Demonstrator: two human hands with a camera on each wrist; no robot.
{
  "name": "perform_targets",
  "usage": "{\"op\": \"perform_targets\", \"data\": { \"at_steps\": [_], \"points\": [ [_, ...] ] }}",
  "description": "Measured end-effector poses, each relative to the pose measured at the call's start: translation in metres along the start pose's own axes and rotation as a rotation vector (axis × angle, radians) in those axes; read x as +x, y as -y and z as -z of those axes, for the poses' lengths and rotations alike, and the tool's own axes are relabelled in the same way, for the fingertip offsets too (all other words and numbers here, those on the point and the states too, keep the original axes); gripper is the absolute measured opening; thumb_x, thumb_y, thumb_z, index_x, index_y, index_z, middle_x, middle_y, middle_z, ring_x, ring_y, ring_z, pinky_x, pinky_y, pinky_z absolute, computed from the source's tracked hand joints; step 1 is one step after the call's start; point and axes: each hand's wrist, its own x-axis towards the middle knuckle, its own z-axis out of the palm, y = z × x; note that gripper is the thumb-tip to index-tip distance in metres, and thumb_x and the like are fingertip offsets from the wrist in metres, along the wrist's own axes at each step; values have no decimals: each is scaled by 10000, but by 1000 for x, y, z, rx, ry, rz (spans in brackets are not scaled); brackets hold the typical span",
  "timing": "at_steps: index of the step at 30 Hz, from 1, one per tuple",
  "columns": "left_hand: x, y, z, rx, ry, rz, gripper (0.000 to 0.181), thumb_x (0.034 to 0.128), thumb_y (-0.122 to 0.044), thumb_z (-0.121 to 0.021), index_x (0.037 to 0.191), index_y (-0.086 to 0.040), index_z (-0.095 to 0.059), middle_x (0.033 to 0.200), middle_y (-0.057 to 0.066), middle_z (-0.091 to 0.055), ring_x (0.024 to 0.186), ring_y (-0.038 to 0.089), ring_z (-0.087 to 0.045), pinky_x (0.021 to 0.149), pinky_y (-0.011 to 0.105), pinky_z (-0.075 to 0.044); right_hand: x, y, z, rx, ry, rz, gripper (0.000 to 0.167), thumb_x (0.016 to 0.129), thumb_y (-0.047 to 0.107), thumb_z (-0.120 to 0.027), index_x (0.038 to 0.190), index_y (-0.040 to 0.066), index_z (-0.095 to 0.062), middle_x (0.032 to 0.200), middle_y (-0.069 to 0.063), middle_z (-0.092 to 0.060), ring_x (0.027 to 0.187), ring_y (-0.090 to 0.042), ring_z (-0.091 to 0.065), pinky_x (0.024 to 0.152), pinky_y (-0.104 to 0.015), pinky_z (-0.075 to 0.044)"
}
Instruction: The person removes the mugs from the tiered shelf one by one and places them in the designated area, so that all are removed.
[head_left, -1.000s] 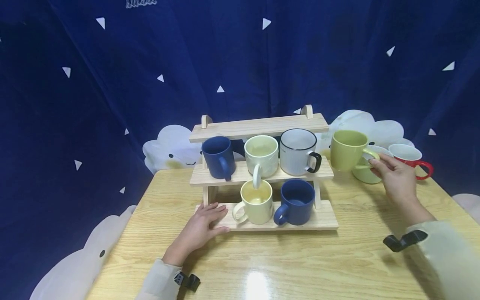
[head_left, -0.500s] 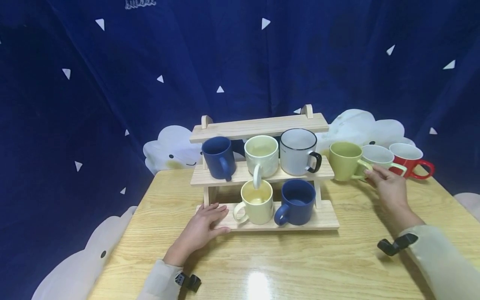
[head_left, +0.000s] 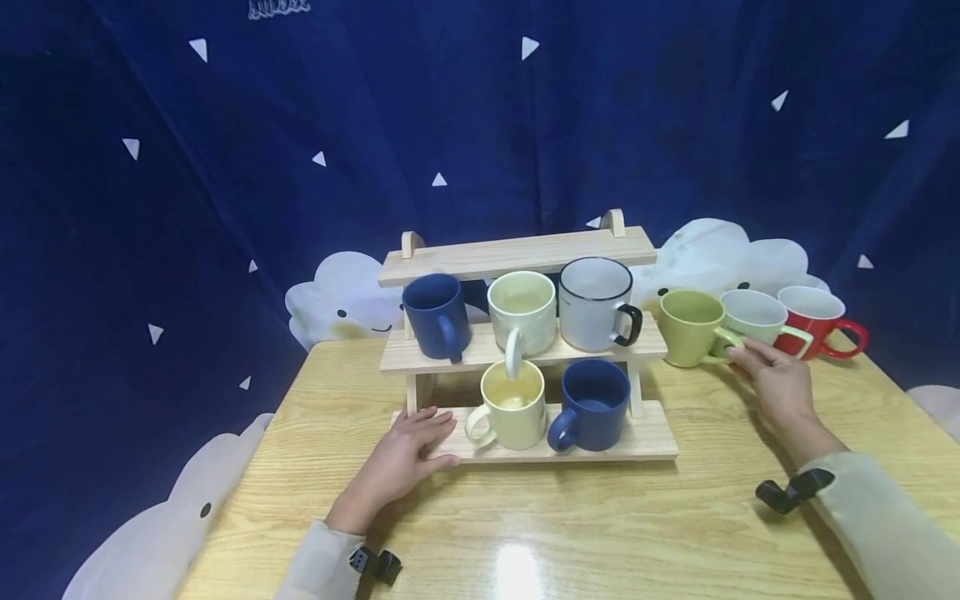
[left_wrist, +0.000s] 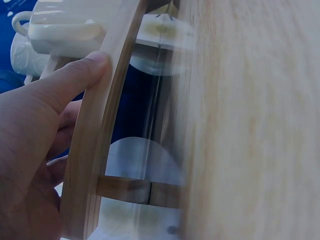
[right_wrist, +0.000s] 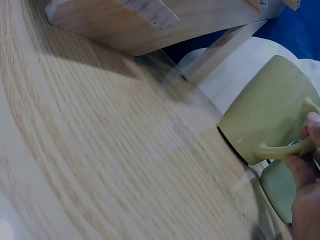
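At the table's right, my right hand (head_left: 776, 387) pinches the handle of a yellow-green mug (head_left: 686, 329). In the right wrist view that mug (right_wrist: 272, 107) stands upright with its base at the table surface. Right beside it is a pale green mug (head_left: 752, 317), then a red mug (head_left: 813, 325) with a white inside. My left hand (head_left: 401, 454) grips the left end of the bottom board of a wooden tiered rack (head_left: 645, 429). Seen from the left wrist, the thumb (left_wrist: 82, 75) lies along the board's edge and the other fingers go behind it.
On the rack's middle tier sit a blue mug (head_left: 435, 315), a pale cream mug (head_left: 522, 312) and a white mug (head_left: 596, 304) with a black handle. The bottom tier holds a yellow mug (head_left: 513, 404) and another blue mug (head_left: 596, 404). A dark blue curtain (head_left: 480, 125) hangs behind.
My right hand has lowered the yellow-green mug from the air to the table, to the left of the pale green mug. My left hand has stayed on the rack.
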Motion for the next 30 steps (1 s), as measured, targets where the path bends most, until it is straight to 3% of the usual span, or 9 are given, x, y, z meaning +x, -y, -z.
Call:
{"op": "perform_targets", "data": {
  "at_steps": [5, 8, 11, 14, 17, 26, 30],
  "points": [
    [-1, 0, 0, 1, 5, 4, 632, 832, -499, -720, 1309, -93, -631, 1370, 29, -579, 1318, 358, -461, 1111, 643, -217, 0, -3, 3, 17, 24, -4, 194, 838, 43, -766, 974, 182, -766, 826, 79, -736, 756, -24, -693, 718, -154, -542],
    [-1, 0, 0, 1, 10, 6, 634, 835, -505, -714, 1310, -94, -630, 1373, 29, -576, 1321, 358, -458, 1112, 641, -216, 0, -3, 5, -51, 21, -2, 195, 852, 59, -759, 972, 212, -759, 812, 105, -732, 751, -6, -688, 709, -141, -538],
    [-1, 1, 0, 6, 8, 6, 634, 835, -504, -714, 1311, -93, -630, 1374, 29, -576, 1320, 361, -458, 1111, 642, -217, -1, -1, 8, -308, 5, 24, 225, 889, 159, -742, 1109, 205, -739, 795, 229, -694, 766, 92, -631, 707, -78, -501],
    [-1, 1, 0, 11, 5, 6, 628, 833, -492, -723, 1310, -94, -630, 1372, 27, -578, 1318, 360, -461, 1111, 642, -219, -1, 3, 11, -627, 0, 63, 421, 918, 296, -707, 1289, 104, -652, 803, 379, -602, 807, 160, -530, 710, -44, -407],
    [-1, 0, 0, 13, 3, 3, 621, 832, -479, -730, 1311, -97, -630, 1370, 26, -580, 1316, 362, -462, 1109, 644, -220, 1, 5, 14, -798, 16, 71, 572, 930, 394, -670, 1338, 4, -576, 790, 437, -530, 843, 145, -471, 720, -92, -364],
    [0, 1, 0, 14, 6, 1, 623, 834, -483, -726, 1315, -98, -627, 1371, 26, -578, 1318, 360, -461, 1110, 640, -225, 3, 14, 15, -944, 69, 67, 607, 940, 483, -615, 1333, 20, -586, 838, 370, -558, 871, 76, -458, 735, -242, -385],
    [0, 1, 0, 17, 4, -2, 622, 835, -480, -726, 1315, -97, -627, 1370, 33, -580, 1316, 365, -462, 1107, 642, -228, 3, 17, 14, -972, 75, 98, 550, 952, 427, -625, 1313, 13, -593, 863, 306, -589, 798, 128, -473, 693, -190, -417]
  ]
}}
